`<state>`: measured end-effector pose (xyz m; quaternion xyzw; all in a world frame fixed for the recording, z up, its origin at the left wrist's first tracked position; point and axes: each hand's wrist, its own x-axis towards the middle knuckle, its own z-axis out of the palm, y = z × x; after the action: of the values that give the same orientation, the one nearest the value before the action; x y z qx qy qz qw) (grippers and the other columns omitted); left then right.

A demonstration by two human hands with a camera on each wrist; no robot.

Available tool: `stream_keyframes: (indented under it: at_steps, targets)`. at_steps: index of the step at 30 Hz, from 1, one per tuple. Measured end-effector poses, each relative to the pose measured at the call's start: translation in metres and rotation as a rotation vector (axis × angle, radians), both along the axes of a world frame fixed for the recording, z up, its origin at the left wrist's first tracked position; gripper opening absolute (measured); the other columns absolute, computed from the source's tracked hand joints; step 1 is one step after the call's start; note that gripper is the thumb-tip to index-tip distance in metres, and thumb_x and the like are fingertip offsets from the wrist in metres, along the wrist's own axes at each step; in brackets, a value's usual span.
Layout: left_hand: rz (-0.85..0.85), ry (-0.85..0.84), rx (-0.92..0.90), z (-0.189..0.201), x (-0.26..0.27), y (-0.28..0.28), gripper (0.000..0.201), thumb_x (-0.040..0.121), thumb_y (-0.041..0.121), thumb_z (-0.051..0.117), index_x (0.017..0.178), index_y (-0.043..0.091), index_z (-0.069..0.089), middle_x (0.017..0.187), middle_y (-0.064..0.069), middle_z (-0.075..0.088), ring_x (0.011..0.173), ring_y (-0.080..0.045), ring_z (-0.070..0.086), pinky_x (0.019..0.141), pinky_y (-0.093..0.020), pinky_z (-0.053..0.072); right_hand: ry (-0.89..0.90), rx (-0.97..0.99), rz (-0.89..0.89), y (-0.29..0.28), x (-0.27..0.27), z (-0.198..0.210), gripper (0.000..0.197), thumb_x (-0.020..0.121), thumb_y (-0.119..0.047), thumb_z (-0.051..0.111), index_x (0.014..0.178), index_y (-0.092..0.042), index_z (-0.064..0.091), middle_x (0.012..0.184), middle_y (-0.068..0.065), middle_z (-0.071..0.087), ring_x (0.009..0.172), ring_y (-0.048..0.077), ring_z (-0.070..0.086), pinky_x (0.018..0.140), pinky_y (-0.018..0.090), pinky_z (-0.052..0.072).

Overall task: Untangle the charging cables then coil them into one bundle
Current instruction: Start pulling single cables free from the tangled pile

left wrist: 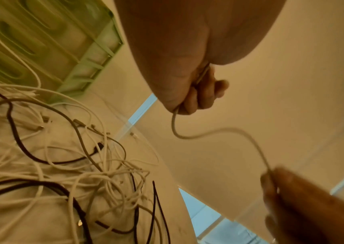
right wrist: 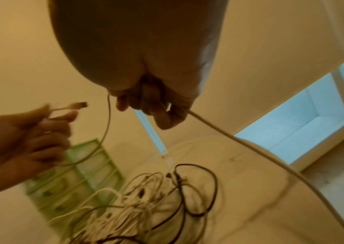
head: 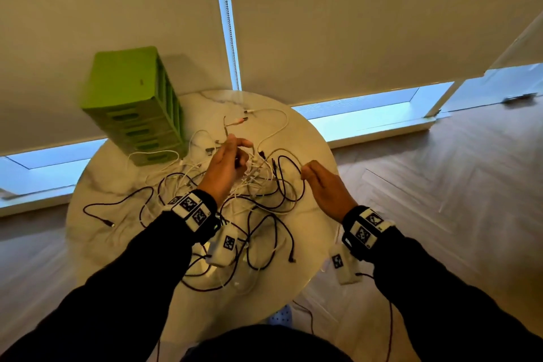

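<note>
1. At the far left of the counter (head: 97, 244), the green drawer unit (head: 138, 103) is standing just beside the tangled cables (head: 252, 200), and one white cable is lying against its base.
2. My left hand (head: 226, 164) is curling its fingers around a white cable (left wrist: 219, 132) near its plug end, held up above the tangle.
3. My right hand (head: 326, 185) is pinching the same white cable further along, so a slack loop is hanging between my hands.
4. The rest of the white cable is trailing back down toward the pile; I am judging that pulling hard now could tighten a knot or drag the whole tangle off the counter's edge.
</note>
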<state>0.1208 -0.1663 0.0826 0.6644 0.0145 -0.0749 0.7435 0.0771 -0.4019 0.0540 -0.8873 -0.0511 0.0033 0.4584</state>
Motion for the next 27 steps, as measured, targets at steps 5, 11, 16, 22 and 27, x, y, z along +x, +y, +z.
stream_keyframes:
  at_steps: [5, 11, 16, 22, 27]
  targets:
    - [0.065, -0.004, -0.271, 0.014, 0.008, 0.014, 0.03, 0.109, 0.038, 0.032, 0.122, 0.028, 0.057, 0.067, 0.003, 0.043, 0.055, -0.011, 0.028, 0.053, -0.026, 0.025, 0.399, -0.379, 0.189, -0.042, 0.006, -0.045, 0.027, 0.105, -0.027, 0.044, 0.082, -0.022, 0.058, 0.073, -0.011, 0.058, 0.077, 0.021, 0.06, 0.074, 0.03, 0.044]
    - [-0.013, 0.054, -0.346, 0.004, 0.003, -0.003, 0.029, 0.107, 0.016, 0.042, 0.129, 0.022, 0.06, 0.088, -0.002, 0.062, 0.061, -0.01, 0.037, 0.06, -0.025, 0.035, 0.425, -0.466, 0.395, -0.003, -0.006, -0.069, 0.047, 0.099, -0.029, 0.051, 0.146, -0.027, 0.042, 0.148, 0.006, 0.046, 0.135, 0.026, 0.045, 0.111, 0.042, 0.038]
    - [0.072, 0.142, -0.306, 0.007, 0.007, -0.01, 0.014, 0.106, 0.017, 0.047, 0.115, 0.015, 0.058, 0.075, 0.003, 0.052, 0.06, -0.01, 0.033, 0.055, -0.024, 0.03, 0.285, 0.0, 0.521, 0.057, 0.003, -0.028, 0.037, 0.105, -0.028, 0.047, 0.14, -0.015, 0.045, 0.121, 0.004, 0.063, 0.107, 0.014, 0.06, 0.09, 0.029, 0.048]
    - [0.167, 0.128, -0.259, 0.01, 0.024, 0.007, 0.026, 0.106, 0.036, 0.045, 0.093, 0.014, 0.049, 0.064, 0.001, 0.044, 0.054, -0.015, 0.046, 0.058, -0.034, 0.053, 0.028, -0.001, 0.377, 0.049, 0.029, -0.019, 0.021, 0.107, -0.028, 0.042, 0.104, -0.015, 0.058, 0.075, -0.012, 0.055, 0.067, 0.0, 0.052, 0.065, 0.019, 0.039]
    - [0.176, 0.11, -0.324, 0.006, 0.033, 0.005, 0.015, 0.108, 0.026, 0.04, 0.103, 0.013, 0.046, 0.072, -0.009, 0.059, 0.075, -0.029, 0.068, 0.081, -0.051, 0.06, 0.022, -0.106, 0.237, 0.039, 0.054, -0.03, 0.021, 0.107, -0.037, 0.038, 0.104, -0.025, 0.054, 0.066, -0.009, 0.053, 0.059, 0.015, 0.051, 0.059, 0.036, 0.042]
